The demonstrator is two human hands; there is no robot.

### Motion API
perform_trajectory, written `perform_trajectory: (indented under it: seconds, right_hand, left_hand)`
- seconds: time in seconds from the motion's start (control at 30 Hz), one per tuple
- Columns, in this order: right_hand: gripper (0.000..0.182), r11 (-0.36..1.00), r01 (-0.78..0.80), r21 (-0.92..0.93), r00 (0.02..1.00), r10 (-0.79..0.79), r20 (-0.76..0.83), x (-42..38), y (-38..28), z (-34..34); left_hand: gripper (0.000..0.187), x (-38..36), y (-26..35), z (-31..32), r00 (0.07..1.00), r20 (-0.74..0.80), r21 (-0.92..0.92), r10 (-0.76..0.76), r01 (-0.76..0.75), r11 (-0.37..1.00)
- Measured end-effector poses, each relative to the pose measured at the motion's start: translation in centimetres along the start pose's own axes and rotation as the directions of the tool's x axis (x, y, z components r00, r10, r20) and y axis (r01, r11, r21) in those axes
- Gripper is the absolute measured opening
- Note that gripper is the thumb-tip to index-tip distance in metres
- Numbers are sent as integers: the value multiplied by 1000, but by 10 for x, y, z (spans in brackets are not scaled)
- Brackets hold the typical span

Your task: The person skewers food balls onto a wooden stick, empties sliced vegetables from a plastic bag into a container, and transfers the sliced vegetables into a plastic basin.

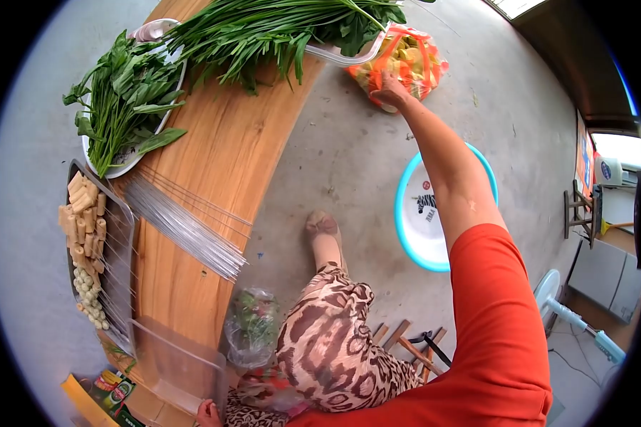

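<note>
My right hand (pixel 392 91) reaches out to an orange-and-clear plastic bag (pixel 426 62) on the floor, its fingers closed at the near side of the bag. Pale yellowish pieces show through the plastic. At the bottom edge, the fingers of my left hand (pixel 208 414) are curled on the corner of a clear plastic container (pixel 178 359) at the table's near end. Most of that hand is out of view. Beyond the container, a bundle of thin metal skewers (pixel 185 224) lies across the wooden table (pixel 228 156).
A metal tray (pixel 126 249) holds skewered tan rolls and pale balls. Leafy greens (pixel 124 96) and long green stalks (pixel 256 32) fill containers farther along. On the floor are a blue-rimmed basin (pixel 404 220) under my right arm and a bag of greens (pixel 253 320). A fan (pixel 548 292) stands right.
</note>
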State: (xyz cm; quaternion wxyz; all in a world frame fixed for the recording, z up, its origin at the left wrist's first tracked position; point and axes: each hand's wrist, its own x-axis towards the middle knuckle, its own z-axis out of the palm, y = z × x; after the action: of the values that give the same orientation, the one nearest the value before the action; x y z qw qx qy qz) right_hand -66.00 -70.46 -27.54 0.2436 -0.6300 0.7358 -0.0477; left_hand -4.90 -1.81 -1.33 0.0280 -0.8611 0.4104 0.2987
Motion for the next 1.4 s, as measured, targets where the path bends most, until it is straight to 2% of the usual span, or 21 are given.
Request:
perform_trajectory:
  seconds: [0.07,0.13,0.17,0.23,0.33,0.47,0.57,0.8,0.87,0.9,0.93,1.0,1.03,1.07,1.13,1.17,1.23,1.27,1.33,1.37,1.4]
  right_hand:
    - [76,1000,-14,27,999,13,45,4,3,2]
    - [55,993,3,-114,1000,-1,16,9,7,12]
    - [55,994,5,-113,1000,-4,16,6,3,10]
    - [31,961,16,-278,998,2,65,-5,-3,6]
    - [24,991,21,-131,997,-30,-64,-16,-3,23]
    - [17,982,63,-176,990,-84,-116,-49,-15,38]
    - [17,967,202,-157,970,-219,-103,-84,-26,44]
    - [17,970,244,-6,967,-243,72,-193,-85,101]
    - [17,941,337,18,928,-335,162,-224,-92,123]
    - [14,929,333,162,904,-364,226,-239,-93,125]
    - [14,928,332,168,901,-365,236,-252,-92,126]
    - [15,872,396,287,888,-444,122,-274,-102,103]
    - [22,884,389,261,908,-415,51,-284,-115,74]
    - [37,840,505,198,863,-489,-126,-280,-110,71]
    - [52,866,500,17,849,-487,-204,-279,-110,39]
    - [52,864,503,14,847,-489,-208,-276,-103,37]
    - [64,864,471,-177,813,-503,-293,-266,-88,42]
    - [66,897,417,-148,852,-442,-281,-259,-82,49]
    - [66,959,263,-110,961,-270,-59,-251,-71,60]
    - [55,983,141,-121,989,-134,65,-249,-72,62]
    - [55,982,148,-121,988,-141,64,-243,-69,67]
  left_hand:
    - [27,2,7,1,1000,-21,-2,11,-11,1000]
    - [27,2,19,-1,1000,-27,5,15,-15,1000]
    - [27,3,26,-2,999,-32,13,19,-18,1000]
    - [27,3,34,-3,999,-41,9,15,-14,1000]
    - [26,2,38,-4,999,-51,16,13,-12,1000]
    - [28,1,45,-4,999,-41,30,12,-11,999]
    - [31,-2,53,-1,997,-80,30,16,-13,999]
    - [35,-6,25,19,987,-156,-49,48,-56,997]
    - [12,-10,3,33,965,-258,-282,-42,-34,959]
    - [12,-14,2,34,965,-259,-277,-49,-26,961]
    - [13,-18,0,33,960,-269,-320,-80,-11,947]
    - [13,-25,2,30,954,-278,-364,-115,6,931]
    - [13,-28,3,29,947,-295,-397,-127,-1,918]
    - [13,-32,3,27,940,-312,-429,-136,-12,903]
    - [14,-37,-2,27,937,-320,-457,-141,-22,889]
    - [14,-39,-4,27,938,-318,-460,-138,-25,888]
    - [14,-38,-6,30,937,-323,-468,-136,-33,883]
    - [14,-39,-4,31,933,-336,-479,-126,-54,876]
    - [14,-44,-7,31,928,-351,-488,-121,-71,870]
    - [14,-45,-9,32,928,-355,-488,-109,-85,869]
    - [14,-46,-10,33,927,-361,-490,-99,-98,866]
